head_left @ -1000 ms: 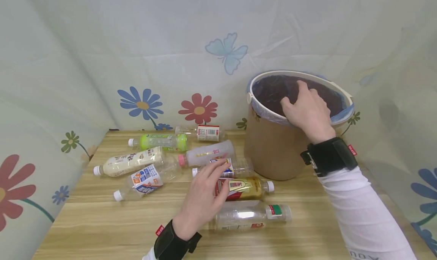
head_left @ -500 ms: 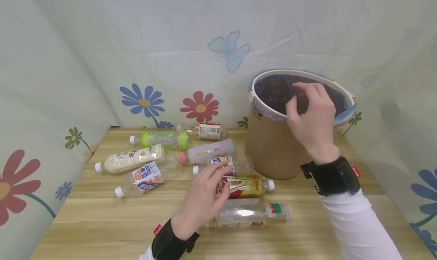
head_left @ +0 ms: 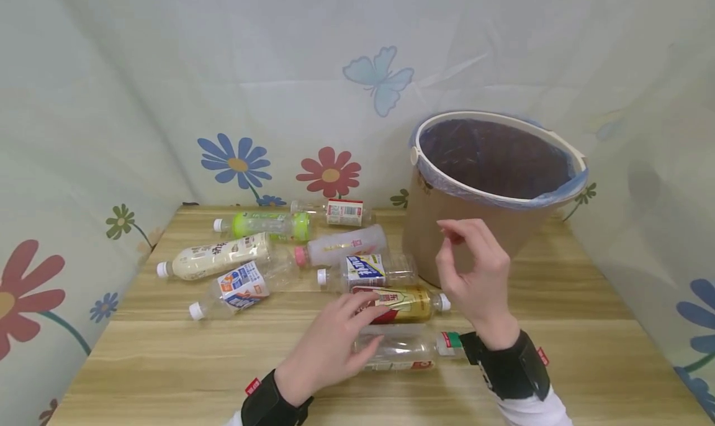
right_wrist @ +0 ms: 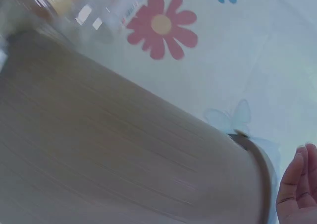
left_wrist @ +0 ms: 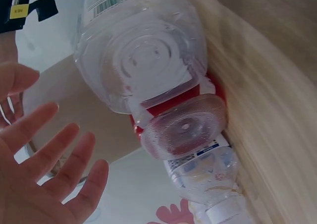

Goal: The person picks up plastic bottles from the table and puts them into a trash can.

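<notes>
My left hand (head_left: 329,339) hovers by the near end of a large clear plastic bottle (head_left: 402,348), fingers spread and holding nothing. Beyond that bottle lies a bottle with a gold and red label (head_left: 410,303), partly behind my left fingertips. My right hand (head_left: 477,274) is in front of the brown trash bin (head_left: 421,246), its fingers loosely bent with nothing between them. A bluish liner covers the bin's white rim, and no bottle shows in the visible part of its inside. In the left wrist view, the clear bottle's base (left_wrist: 143,60) faces the camera, apart from the fingers.
More bottles lie on the wooden table: one with a blue-white label (head_left: 365,269), a pink-capped frosted one (head_left: 346,246), a green-labelled one (head_left: 270,226), a cream one (head_left: 223,256), an orange-blue-labelled one (head_left: 242,287), and a clear one (head_left: 343,212) at the back. A flowered cloth surrounds the table.
My right hand has come out from over the bin's mouth, moving down and toward me in front of it. My left hand has shifted slightly nearer, and the bottles have kept their places.
</notes>
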The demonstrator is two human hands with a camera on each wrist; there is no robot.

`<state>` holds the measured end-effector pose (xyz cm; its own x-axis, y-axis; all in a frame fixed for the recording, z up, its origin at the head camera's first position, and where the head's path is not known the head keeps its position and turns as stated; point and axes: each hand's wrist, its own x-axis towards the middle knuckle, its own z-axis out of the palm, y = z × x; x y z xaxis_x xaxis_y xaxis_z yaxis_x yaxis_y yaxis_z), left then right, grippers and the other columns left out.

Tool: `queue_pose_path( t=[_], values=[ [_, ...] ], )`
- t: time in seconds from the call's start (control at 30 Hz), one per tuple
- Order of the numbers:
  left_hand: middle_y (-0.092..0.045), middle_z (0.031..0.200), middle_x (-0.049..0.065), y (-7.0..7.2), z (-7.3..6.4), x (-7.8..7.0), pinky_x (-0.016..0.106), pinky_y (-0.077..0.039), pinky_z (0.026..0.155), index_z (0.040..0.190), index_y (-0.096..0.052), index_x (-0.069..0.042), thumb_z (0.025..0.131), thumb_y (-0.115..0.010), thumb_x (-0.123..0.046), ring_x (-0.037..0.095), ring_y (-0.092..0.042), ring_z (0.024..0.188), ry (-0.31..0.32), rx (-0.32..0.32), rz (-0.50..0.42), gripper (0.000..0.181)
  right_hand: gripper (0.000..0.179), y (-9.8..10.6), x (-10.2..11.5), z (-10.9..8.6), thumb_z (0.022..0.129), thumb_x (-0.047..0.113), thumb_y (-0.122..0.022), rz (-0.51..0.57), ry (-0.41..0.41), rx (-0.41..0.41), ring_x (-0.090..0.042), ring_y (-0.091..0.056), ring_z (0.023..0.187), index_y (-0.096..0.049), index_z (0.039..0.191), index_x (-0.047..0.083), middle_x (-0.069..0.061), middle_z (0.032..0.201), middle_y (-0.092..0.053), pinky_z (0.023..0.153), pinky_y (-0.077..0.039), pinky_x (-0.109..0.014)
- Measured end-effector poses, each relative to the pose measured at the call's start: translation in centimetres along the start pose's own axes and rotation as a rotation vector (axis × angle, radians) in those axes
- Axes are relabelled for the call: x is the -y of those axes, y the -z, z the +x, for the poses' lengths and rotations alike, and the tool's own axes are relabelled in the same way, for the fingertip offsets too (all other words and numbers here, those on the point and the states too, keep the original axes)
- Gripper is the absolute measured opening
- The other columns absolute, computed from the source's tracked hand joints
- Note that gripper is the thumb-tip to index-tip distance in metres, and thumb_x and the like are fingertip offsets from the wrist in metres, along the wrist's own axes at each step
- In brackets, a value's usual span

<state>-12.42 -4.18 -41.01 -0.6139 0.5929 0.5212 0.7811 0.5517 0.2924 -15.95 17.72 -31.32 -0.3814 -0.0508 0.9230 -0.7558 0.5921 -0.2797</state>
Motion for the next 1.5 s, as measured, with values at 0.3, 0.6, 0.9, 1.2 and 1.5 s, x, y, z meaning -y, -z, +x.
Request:
queue_pose_path(
  t=[0.3, 0.6, 0.9, 1.2, 1.5],
  values=[
    [-0.057, 0.120, 0.001, -1.0, -0.8, 0.2, 0.034, -0.048, 0.087, 0.117, -0.063, -0.021, 0.085, -0.066, -0.035, 0.017, -0.050, 0.106, -0.061, 0.105, 0.020, 0.035, 0.026, -0.1, 1.4, -2.1, 0.074, -0.012, -0.054, 0.029, -0.079, 0.122, -0.023, -0.056, 0.077, -0.065, 0.097, -0.007, -0.015, 0.085, -0.063, 0.071, -0.047, -0.027],
    [-0.056, 0.118, 0.000, -2.0, -0.9, -0.4, 0.035, -0.047, 0.088, 0.114, -0.065, -0.021, 0.086, -0.064, -0.039, 0.017, -0.048, 0.106, -0.130, 0.190, 0.068, 0.033, 0.029, -0.7, 1.5, -3.0, 0.075, -0.011, -0.057, 0.067, -0.107, 0.193, -0.022, -0.058, 0.081, -0.064, 0.101, -0.005, -0.013, 0.089, -0.063, 0.074, -0.047, -0.027],
    [-0.056, 0.123, 0.003, -2.2, -1.2, -0.4, 0.040, -0.046, 0.092, 0.118, -0.063, -0.021, 0.084, -0.067, -0.038, 0.020, -0.049, 0.111, -0.094, 0.246, 0.076, 0.038, 0.030, -0.6, 1.5, -3.1, 0.073, -0.013, -0.058, 0.063, -0.123, 0.202, -0.022, -0.058, 0.080, -0.065, 0.101, -0.003, -0.011, 0.090, -0.063, 0.072, -0.047, -0.029],
    [-0.059, 0.119, 0.000, -0.5, -1.3, 0.6, 0.037, -0.046, 0.093, 0.122, -0.061, -0.021, 0.080, -0.073, -0.035, 0.020, -0.054, 0.108, -0.068, 0.332, 0.035, 0.046, 0.030, -0.7, 0.9, -3.5, 0.074, -0.012, -0.059, 0.075, -0.141, 0.226, -0.022, -0.058, 0.080, -0.065, 0.102, -0.003, -0.009, 0.091, -0.064, 0.072, -0.048, -0.029],
    [-0.058, 0.122, 0.000, 1.6, -1.5, 1.5, 0.039, -0.046, 0.094, 0.128, -0.057, -0.018, 0.076, -0.076, -0.035, 0.020, -0.054, 0.112, 0.019, 0.442, -0.014, 0.058, 0.035, -0.8, -1.1, -5.0, 0.078, -0.005, -0.061, 0.067, -0.179, 0.276, -0.014, -0.058, 0.088, -0.065, 0.111, 0.006, 0.000, 0.099, -0.064, 0.075, -0.050, -0.029]
  ],
)
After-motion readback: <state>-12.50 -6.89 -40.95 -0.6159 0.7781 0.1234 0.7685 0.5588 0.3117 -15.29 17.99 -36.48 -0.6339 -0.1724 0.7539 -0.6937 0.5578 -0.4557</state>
